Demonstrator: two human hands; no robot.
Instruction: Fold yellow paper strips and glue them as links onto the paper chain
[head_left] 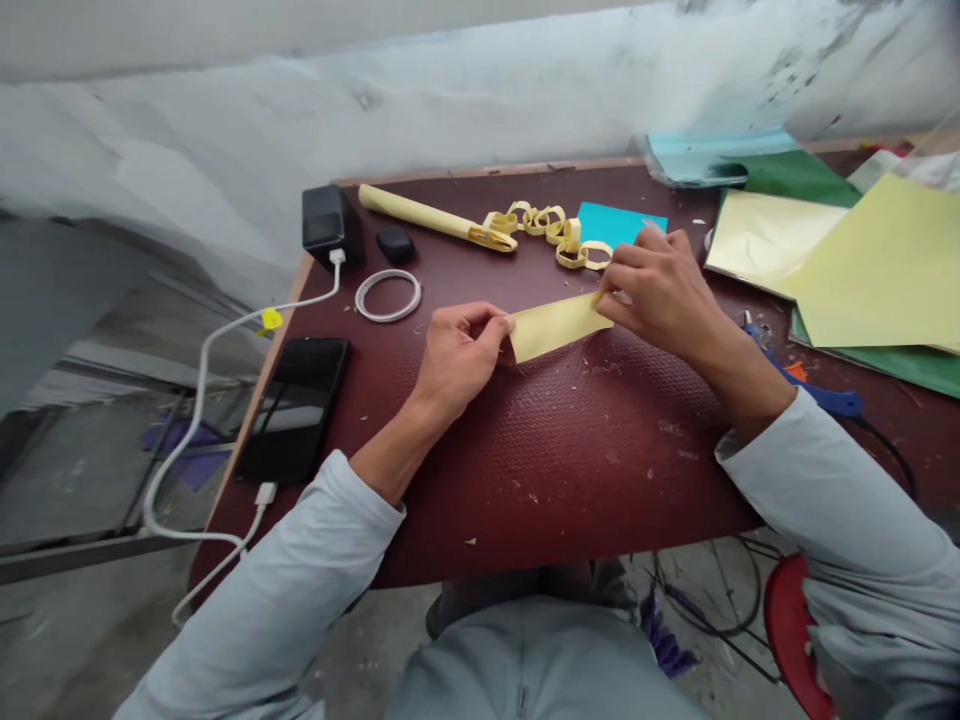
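Between my two hands a short yellow paper strip [559, 328] is stretched above the dark red table. My left hand [463, 355] pinches its left end between thumb and fingers. At the other end, the fingers of my right hand [651, 280] are closed on the strip's right edge. Just beyond lies a chain of yellow paper rings [553, 224], its right end close to my right hand. A rolled yellow paper tube [420, 215] reaches from the upper left toward the chain. Behind my right hand is a blue paper sheet [611, 223], partly hidden.
On the left are a black charger [324, 222], a small black case [394, 244], a white ring [388, 296] and a phone [294, 410] on a white cable [199, 400]. Yellow sheets [877, 270] and green paper pile up on the right, near a blue-handled tool [832, 402].
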